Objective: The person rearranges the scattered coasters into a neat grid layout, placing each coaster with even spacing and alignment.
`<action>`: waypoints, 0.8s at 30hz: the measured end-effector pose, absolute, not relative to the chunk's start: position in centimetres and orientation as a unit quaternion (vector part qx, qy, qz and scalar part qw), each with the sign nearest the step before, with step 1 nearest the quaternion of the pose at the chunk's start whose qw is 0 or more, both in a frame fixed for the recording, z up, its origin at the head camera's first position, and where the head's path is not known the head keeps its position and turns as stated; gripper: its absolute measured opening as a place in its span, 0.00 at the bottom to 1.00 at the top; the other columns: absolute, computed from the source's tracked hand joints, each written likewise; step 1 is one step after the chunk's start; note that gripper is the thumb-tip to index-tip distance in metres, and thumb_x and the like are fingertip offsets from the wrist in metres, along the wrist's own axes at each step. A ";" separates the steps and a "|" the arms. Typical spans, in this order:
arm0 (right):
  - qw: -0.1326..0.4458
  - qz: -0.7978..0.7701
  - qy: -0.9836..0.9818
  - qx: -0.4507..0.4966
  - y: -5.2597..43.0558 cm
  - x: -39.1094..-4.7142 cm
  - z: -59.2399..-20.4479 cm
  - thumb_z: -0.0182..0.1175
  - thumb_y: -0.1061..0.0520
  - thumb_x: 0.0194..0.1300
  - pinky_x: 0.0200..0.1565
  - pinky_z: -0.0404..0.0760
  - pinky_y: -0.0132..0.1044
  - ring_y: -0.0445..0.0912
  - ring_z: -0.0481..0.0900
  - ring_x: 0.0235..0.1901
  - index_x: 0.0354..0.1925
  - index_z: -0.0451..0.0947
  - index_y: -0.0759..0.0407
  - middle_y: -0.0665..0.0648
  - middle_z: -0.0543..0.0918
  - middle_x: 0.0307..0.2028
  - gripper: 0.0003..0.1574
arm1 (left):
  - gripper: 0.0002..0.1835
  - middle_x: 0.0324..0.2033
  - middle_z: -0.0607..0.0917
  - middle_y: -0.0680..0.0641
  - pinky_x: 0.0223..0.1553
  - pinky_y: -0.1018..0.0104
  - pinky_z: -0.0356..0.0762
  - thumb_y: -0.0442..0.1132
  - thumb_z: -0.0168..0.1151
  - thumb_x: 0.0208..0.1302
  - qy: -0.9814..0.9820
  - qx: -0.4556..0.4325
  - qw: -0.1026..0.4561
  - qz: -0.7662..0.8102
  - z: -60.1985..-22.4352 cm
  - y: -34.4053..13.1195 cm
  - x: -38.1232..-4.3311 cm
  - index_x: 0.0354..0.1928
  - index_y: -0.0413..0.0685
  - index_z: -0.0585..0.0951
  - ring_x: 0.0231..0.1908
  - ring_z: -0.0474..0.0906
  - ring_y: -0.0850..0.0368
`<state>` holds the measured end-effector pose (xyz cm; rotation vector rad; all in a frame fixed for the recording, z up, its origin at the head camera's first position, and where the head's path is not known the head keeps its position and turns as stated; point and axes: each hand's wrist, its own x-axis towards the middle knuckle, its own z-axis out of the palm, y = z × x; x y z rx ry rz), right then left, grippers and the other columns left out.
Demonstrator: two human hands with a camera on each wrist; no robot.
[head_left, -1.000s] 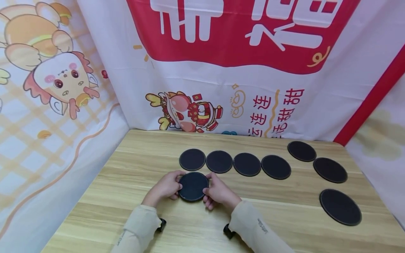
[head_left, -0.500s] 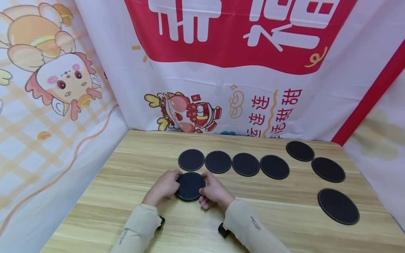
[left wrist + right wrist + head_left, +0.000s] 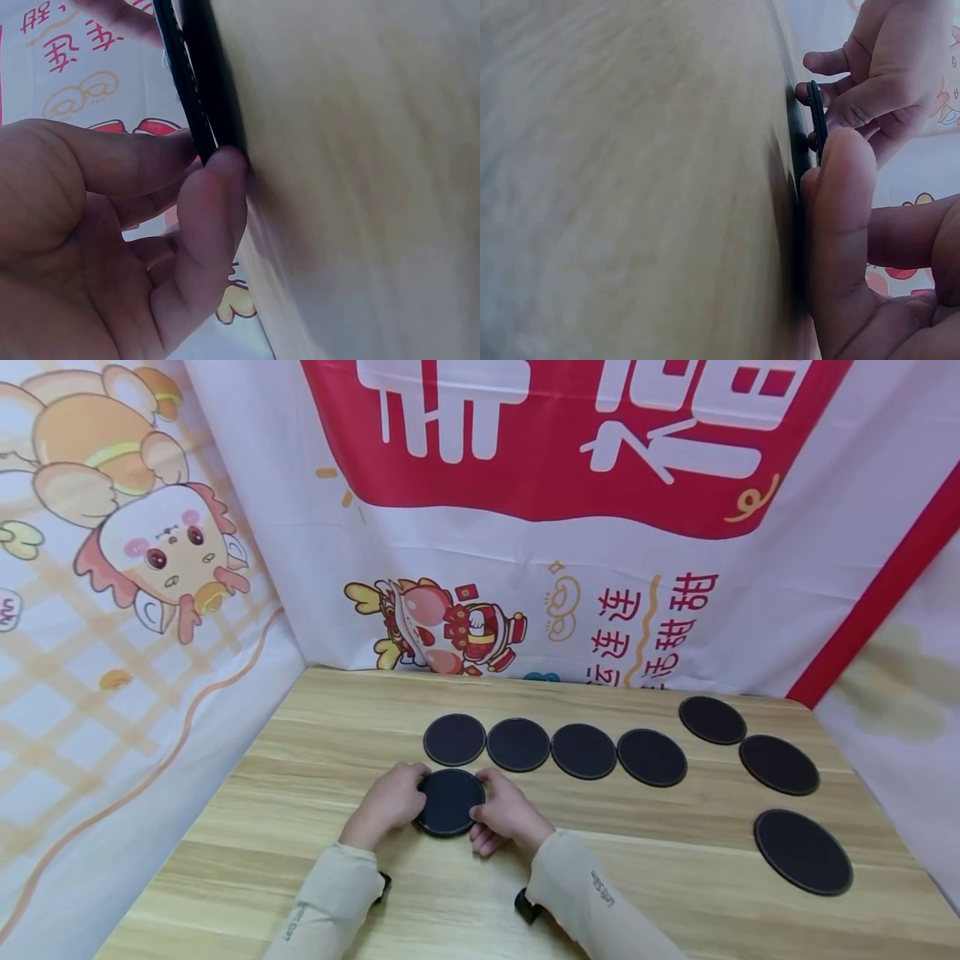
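Black disc (image 3: 451,802) pinched, both hands (image 3: 388,804) (image 3: 510,814) — cloth (image 3: 517,547): 甜甜; sleeve (image 3: 588,889): perhaps "Slim".

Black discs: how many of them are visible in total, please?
8: one held disc between left hand and right hand, four lined-up discs beyond it, three outer discs farther right. More may be hidden beneath the held disc.

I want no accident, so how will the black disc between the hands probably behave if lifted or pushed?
The black disc looks fairly stiff: its edge, pinched by the left hand, runs straight in the left wrist view. Being thin, it is probably light. Its broad, flat face suggests sliding rather than rolling.
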<state>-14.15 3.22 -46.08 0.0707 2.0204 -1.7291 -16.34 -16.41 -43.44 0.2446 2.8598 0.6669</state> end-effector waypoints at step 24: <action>0.232 -0.606 0.760 0.041 1.2 -14.5 -45.6 0.56 0.74 0.67 0.16 0.81 0.43 0.49 0.79 0.12 0.74 0.56 0.61 0.68 0.82 0.20 0.41 | 0.26 0.51 0.82 0.33 0.53 0.44 0.76 0.35 0.68 0.62 0.981 0.102 0.041 0.162 -43.1 -16.8 -16.4 0.62 0.36 0.78 0.52 0.79 0.37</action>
